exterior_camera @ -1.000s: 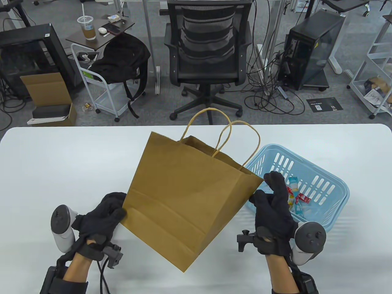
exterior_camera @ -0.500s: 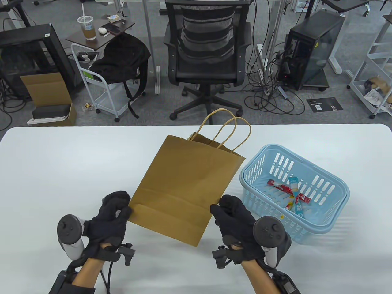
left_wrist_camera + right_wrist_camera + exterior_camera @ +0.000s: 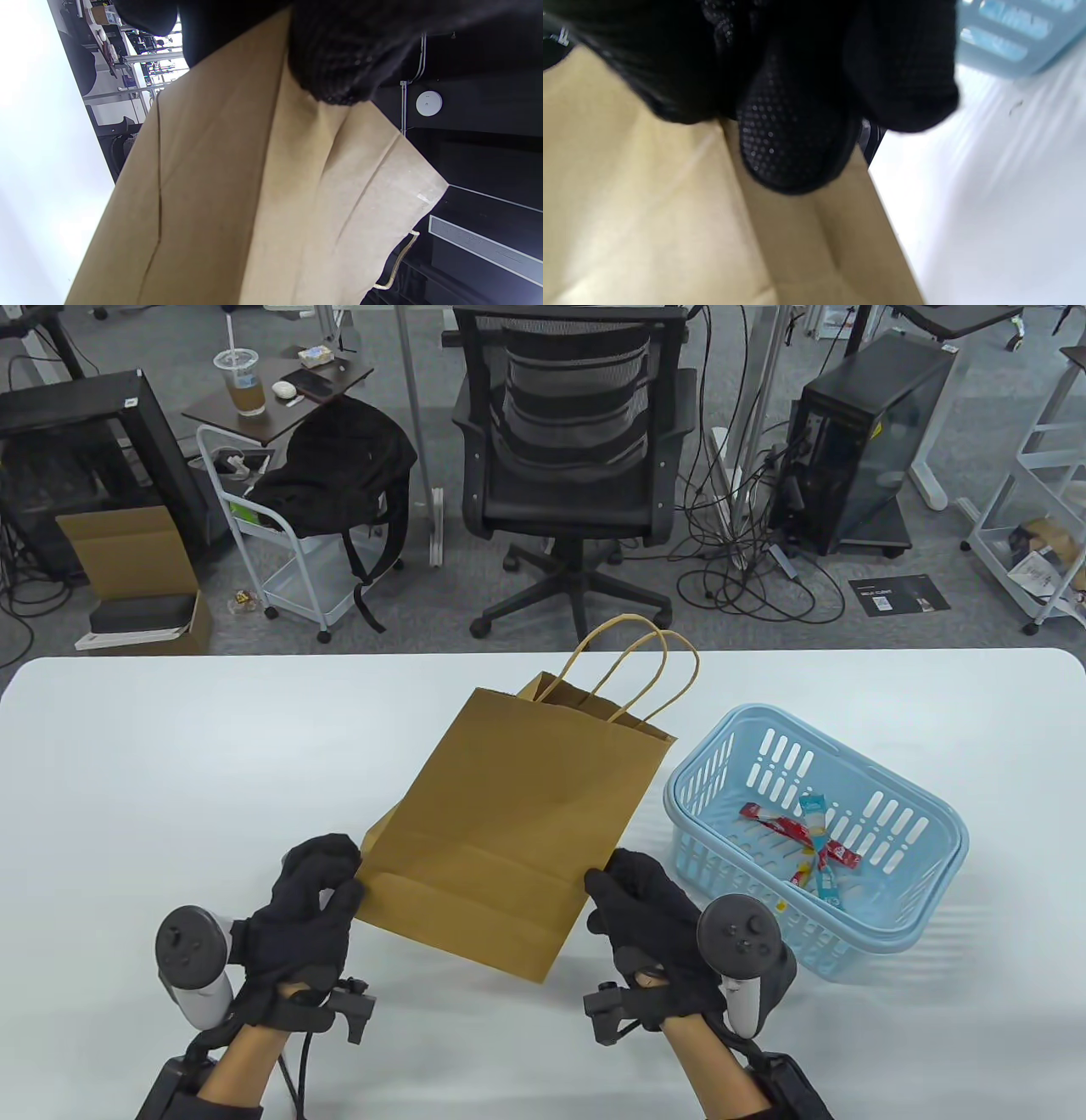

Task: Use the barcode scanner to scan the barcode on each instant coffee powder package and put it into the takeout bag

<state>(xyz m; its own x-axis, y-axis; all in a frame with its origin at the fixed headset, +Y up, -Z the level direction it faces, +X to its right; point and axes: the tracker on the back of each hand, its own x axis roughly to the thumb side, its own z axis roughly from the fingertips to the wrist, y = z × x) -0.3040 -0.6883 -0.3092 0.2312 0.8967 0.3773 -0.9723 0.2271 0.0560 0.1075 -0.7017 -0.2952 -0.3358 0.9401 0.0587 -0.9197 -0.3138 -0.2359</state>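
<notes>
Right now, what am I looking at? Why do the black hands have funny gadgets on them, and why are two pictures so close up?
Those are a person's two hands in black sensor gloves. The grey gadget strapped on the back of each hand is a tracker. One camera looks down at the white table. The two close-up pictures come from small cameras on the wrists, so you mostly see glove and paper there. The left hand and the right hand each pinch a bottom corner of a brown paper bag, holding it tilted over the table. Beside it stands a blue basket with small coffee packets inside. I see no scanner here.
</notes>
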